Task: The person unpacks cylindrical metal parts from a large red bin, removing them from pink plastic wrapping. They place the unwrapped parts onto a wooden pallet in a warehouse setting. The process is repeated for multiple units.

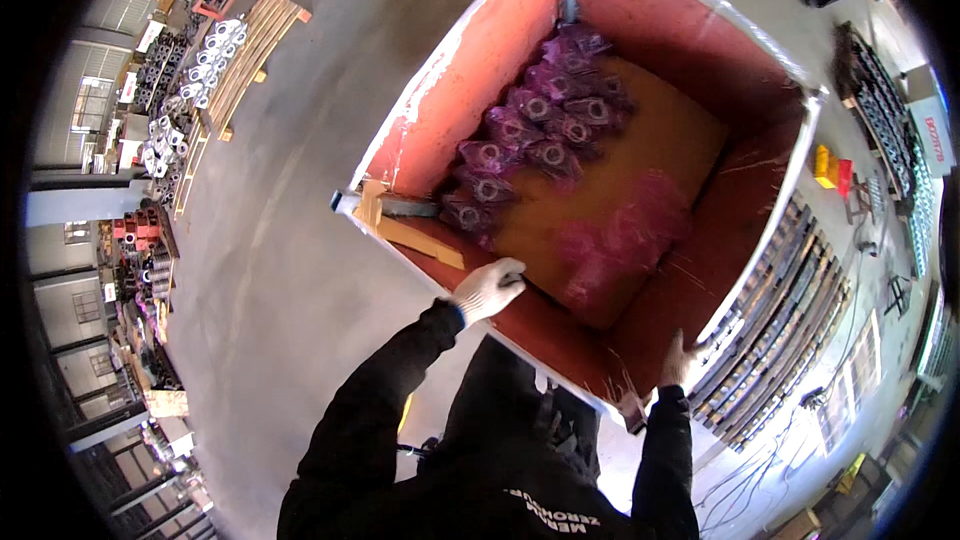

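Observation:
A large bin with reddish inner walls [455, 70] stands right in front of me. Brown cardboard [680, 120] lines its floor. On the left side of that sheet, several metal parts wrapped in purple plastic film [535, 108] sit in rows, their round openings facing up. A separate purple film bundle [635, 230], smeared by motion, lies nearer to me on the right. My left hand [488, 291], in a white glove, is over the near wall with its fingers curled closed; whatever they hold is hidden. My right hand [680, 360], also gloved, is at the near right corner, fingers stretched upward.
Folded cardboard strips [420, 240] hang over the bin's left near corner. Slatted racking [775, 320] stands close on the right, with cables [750, 480] on the floor below. Pallets of metal parts [210, 60] line the left side. A yellow box [826, 167] is farther right.

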`<state>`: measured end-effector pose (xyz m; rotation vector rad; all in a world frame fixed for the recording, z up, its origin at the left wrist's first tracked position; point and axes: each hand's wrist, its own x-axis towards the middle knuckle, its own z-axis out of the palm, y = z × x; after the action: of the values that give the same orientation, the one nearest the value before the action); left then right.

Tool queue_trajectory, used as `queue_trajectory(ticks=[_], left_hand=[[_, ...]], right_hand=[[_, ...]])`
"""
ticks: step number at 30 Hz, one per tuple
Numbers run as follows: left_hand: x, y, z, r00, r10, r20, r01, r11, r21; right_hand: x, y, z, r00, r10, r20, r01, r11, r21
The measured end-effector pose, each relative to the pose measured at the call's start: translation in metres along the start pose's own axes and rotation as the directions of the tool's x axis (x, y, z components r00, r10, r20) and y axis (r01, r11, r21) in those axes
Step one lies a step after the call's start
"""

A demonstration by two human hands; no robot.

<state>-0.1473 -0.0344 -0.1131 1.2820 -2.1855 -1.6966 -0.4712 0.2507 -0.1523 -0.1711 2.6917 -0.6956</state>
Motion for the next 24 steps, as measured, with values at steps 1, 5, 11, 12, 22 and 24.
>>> queue_trajectory(ticks=[1,5,11,12,22,24], left_hand=[[0.024,-0.014,-0.002,0.998,-0.026,0.065,0.023,0.998,0.051],[0.105,-0.120,0.020,0.919,-0.380,0.106,0.392,0.908,-0.148],[0.171,-0.256,0.056,0.569,-0.822,-0.018,0.772,0.541,-0.334],[0.179,-0.269,0.062,0.589,-0.805,0.080,0.730,0.486,-0.481],[0.230,-0.415,0.098,0.591,-0.807,-0.009,0.298,0.228,-0.927],[0.239,-0.421,0.104,0.582,-0.812,0.047,0.200,0.087,-0.976]], right_hand=[[-0.001,-0.004,0.001,0.999,0.049,-0.009,-0.050,0.988,-0.148],[0.012,0.038,0.014,0.991,0.125,-0.039,-0.129,0.983,-0.131],[0.013,0.081,0.019,0.955,0.213,-0.205,-0.268,0.918,-0.292],[0.014,0.079,0.015,0.943,0.257,-0.210,-0.301,0.930,-0.210],[0.010,0.059,0.000,0.925,0.171,-0.341,-0.307,0.863,-0.401],[0.008,0.051,0.006,0.910,0.175,-0.376,-0.332,0.851,-0.407]])
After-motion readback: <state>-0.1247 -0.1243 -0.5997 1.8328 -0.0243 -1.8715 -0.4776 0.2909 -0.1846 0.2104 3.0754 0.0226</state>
